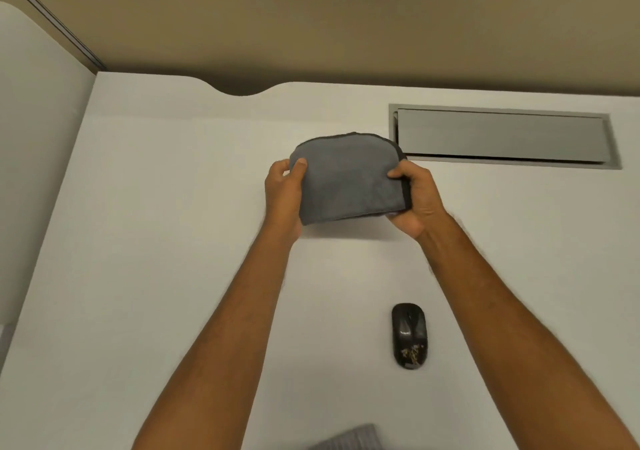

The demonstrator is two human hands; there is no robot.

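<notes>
A folded grey cloth [346, 179] with a rounded top and a dark edge on its right side is held just above the white desk [173, 242]. My left hand [282, 195] grips its left edge, thumb on top and fingers behind. My right hand [417, 198] grips its right edge the same way, thumb pressed on the front. Both forearms reach in from the bottom of the view.
A black computer mouse [408, 335] lies on the desk near my right forearm. A grey cable-tray lid [502, 134] is set into the desk behind the cloth. More grey fabric [349, 439] shows at the bottom edge. A white partition [34, 138] stands at the left.
</notes>
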